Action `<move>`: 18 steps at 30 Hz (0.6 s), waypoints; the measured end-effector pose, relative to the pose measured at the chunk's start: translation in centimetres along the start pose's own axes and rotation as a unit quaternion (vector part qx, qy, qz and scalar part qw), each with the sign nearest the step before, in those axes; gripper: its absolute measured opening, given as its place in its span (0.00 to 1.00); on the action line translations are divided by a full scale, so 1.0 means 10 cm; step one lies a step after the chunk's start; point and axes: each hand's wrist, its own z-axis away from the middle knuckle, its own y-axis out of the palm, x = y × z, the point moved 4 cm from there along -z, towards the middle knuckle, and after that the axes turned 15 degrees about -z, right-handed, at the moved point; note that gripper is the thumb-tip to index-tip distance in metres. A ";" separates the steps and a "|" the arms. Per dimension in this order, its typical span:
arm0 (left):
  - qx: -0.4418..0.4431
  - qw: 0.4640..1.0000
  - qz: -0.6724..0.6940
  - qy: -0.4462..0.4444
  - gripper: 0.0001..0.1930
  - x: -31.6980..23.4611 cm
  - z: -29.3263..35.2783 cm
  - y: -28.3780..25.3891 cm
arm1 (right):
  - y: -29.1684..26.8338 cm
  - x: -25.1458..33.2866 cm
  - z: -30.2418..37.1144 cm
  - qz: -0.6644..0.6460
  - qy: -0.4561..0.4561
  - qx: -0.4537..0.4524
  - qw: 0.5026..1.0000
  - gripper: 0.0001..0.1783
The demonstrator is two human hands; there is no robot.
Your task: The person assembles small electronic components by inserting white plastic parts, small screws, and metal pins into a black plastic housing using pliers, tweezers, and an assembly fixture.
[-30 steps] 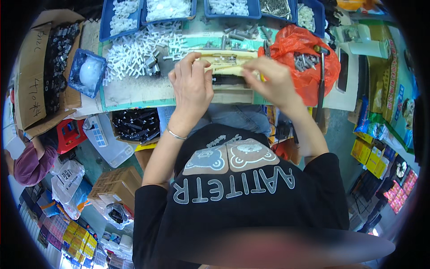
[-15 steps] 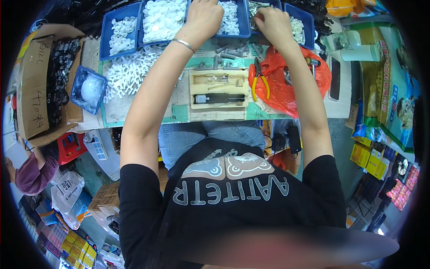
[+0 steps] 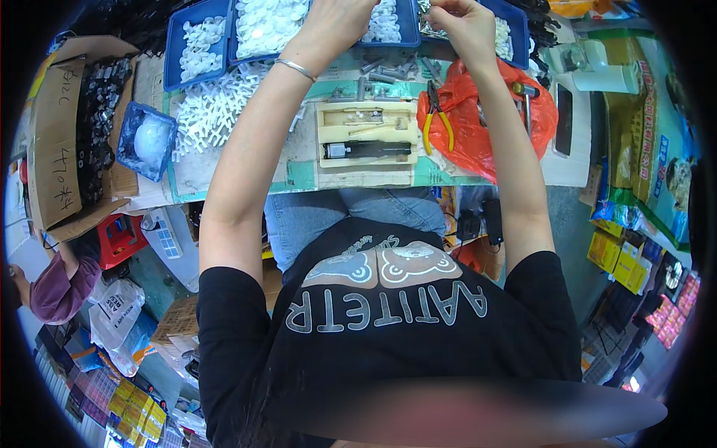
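My left hand (image 3: pixel 337 21) reaches to the far row of blue bins, between the bin of white discs (image 3: pixel 265 26) and the bin of small white parts (image 3: pixel 382 26). The upper edge cuts off its fingers, so their grip is hidden. Over the bin of thin metal pieces (image 3: pixel 437 28), my right hand (image 3: pixel 470 31) has thumb and fingers pinched together. Whatever they hold is too small to make out. Beyond the right hand is a blue bin with pale small parts (image 3: pixel 503 37).
A cream fixture (image 3: pixel 366 166) holding a black tool lies before me. Yellow-handled pliers (image 3: pixel 438 123) and a red plastic bag (image 3: pixel 470 149) are to its right. White branched parts (image 3: pixel 216 116) are heaped at left, near a small blue basket (image 3: pixel 128 168) and a cardboard box (image 3: pixel 60 142).
The view has shifted slightly, putting the bins higher. My left fingers have gone farther past the upper edge. My right hand has turned, its fingers pinched above the metal pieces.
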 end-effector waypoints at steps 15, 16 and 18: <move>0.029 0.449 0.851 -0.271 0.11 -0.63 1.00 -0.31 | 0.43 0.65 1.14 -0.263 -0.170 0.044 0.949 0.09; 0.033 0.405 0.874 -0.267 0.11 -0.66 1.05 -0.32 | 0.45 0.67 1.18 -0.264 -0.164 0.045 0.950 0.09; 0.040 0.347 0.898 -0.268 0.10 -0.72 1.09 -0.35 | 0.47 0.72 1.22 -0.293 -0.191 0.041 0.936 0.10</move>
